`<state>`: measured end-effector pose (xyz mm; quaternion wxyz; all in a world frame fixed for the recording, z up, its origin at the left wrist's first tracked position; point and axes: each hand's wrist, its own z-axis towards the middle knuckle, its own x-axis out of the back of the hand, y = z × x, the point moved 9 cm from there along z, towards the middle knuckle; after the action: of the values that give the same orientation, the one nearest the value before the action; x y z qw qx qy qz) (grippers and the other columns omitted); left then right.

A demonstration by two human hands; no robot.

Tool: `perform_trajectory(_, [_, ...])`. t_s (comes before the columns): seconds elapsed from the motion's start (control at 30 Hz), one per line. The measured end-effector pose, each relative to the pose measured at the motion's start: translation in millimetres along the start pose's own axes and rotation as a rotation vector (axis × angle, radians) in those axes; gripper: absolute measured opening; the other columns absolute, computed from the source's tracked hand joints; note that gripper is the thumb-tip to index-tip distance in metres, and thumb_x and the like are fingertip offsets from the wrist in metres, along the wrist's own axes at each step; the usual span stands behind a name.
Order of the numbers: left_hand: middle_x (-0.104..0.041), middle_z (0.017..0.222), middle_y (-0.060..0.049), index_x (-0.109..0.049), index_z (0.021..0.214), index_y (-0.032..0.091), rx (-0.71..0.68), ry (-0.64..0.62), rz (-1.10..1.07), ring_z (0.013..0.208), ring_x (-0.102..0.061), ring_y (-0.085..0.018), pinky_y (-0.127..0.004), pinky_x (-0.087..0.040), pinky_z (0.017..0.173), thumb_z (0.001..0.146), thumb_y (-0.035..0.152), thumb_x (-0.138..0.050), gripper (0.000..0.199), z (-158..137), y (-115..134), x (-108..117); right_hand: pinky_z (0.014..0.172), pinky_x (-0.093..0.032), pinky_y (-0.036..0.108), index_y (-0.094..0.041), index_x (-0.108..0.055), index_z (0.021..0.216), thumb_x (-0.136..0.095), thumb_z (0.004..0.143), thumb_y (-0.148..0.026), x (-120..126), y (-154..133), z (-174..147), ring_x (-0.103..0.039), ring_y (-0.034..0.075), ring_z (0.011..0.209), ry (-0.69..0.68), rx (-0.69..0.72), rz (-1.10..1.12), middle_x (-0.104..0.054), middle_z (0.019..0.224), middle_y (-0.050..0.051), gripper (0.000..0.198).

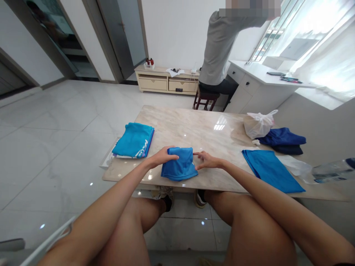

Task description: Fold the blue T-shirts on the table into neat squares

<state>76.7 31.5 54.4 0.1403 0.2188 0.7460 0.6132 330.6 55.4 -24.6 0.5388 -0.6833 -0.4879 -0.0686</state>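
Note:
A small folded blue garment (180, 166) lies near the front edge of the marble-topped table, between my two hands. My left hand (163, 156) grips its upper left side, the thumb across the front and the fingers partly hidden by the fabric. At the right side, my right hand (206, 160) has its index finger and thumb apart, both at the garment's edge. To the left sits a neat stack of folded clothes (133, 139), the top one turquoise with white lettering. Another blue garment (271, 170) lies flat on the right.
The marble-topped table (188, 125) also bears a tied white plastic bag (259, 125), dark blue clothing (283, 138) and a clear plastic bottle (334, 170) at its right. Beyond it, a person in a grey shirt (222, 44) sits on a stool (206, 96) beside a white desk (257, 83).

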Motion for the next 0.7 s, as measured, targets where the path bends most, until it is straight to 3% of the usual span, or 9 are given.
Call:
perform_trajectory(0.13, [-0.081, 0.107, -0.006, -0.078, 0.111, 0.017, -0.023, -0.067, -0.097, 0.102, -0.075, -0.027, -0.034, -0.058, 0.089, 0.071, 0.048, -0.100, 0.055, -8.5, 3.9, 1.2, 0.128, -0.043, 0.056, -0.033, -0.062, 0.162, -0.100, 0.074, -0.066, -18.8, -33.5, -6.6, -0.057, 0.035, 0.144, -0.197, 0.106, 0.436, -0.063, 0.158, 0.012, 0.101])
perform_trajectory(0.27, [-0.077, 0.100, -0.002, -0.074, 0.105, 0.018, -0.048, -0.097, -0.169, 0.097, -0.073, -0.022, -0.031, -0.056, 0.086, 0.073, 0.045, -0.100, 0.050, -22.9, 9.4, 7.4, 0.133, -0.037, 0.053, -0.030, -0.073, 0.148, -0.100, 0.081, -0.055, -36.1, -80.5, -11.0, -0.059, 0.031, 0.148, -0.341, 0.188, 0.786, -0.070, 0.156, 0.008, 0.077])
perform_trajectory(0.4, [-0.077, 0.098, -0.002, -0.073, 0.105, 0.019, -0.057, -0.064, -0.276, 0.095, -0.073, -0.023, -0.033, -0.058, 0.087, 0.074, 0.042, -0.100, 0.047, -38.0, 11.7, 23.0, 0.129, -0.043, 0.051, -0.025, -0.081, 0.133, -0.102, 0.080, -0.049, -45.2, -104.7, -3.8, -0.068, 0.030, 0.138, -0.329, 0.165, 0.879, -0.079, 0.141, 0.009, 0.062])
perform_trajectory(0.53, [-0.079, 0.102, -0.003, -0.075, 0.106, 0.019, -0.054, 0.081, -0.331, 0.098, -0.074, -0.023, -0.036, -0.060, 0.092, 0.071, 0.039, -0.101, 0.048, -50.1, 5.7, 51.4, 0.119, -0.055, 0.045, -0.027, -0.081, 0.133, -0.102, 0.081, -0.044, -49.9, -114.6, 4.1, -0.072, 0.028, 0.131, -0.305, 0.124, 0.909, -0.081, 0.137, 0.008, 0.059])
perform_trajectory(0.7, [-0.083, 0.106, -0.004, -0.078, 0.110, 0.021, -0.009, 0.261, -0.296, 0.104, -0.077, -0.026, -0.039, -0.062, 0.097, 0.068, 0.039, -0.103, 0.052, -56.1, -16.1, 80.4, 0.105, -0.063, 0.038, -0.020, -0.086, 0.115, -0.104, 0.074, -0.058, -49.3, -105.0, 17.6, -0.078, 0.026, 0.112, -0.183, 0.035, 0.832, -0.085, 0.122, 0.009, 0.059])
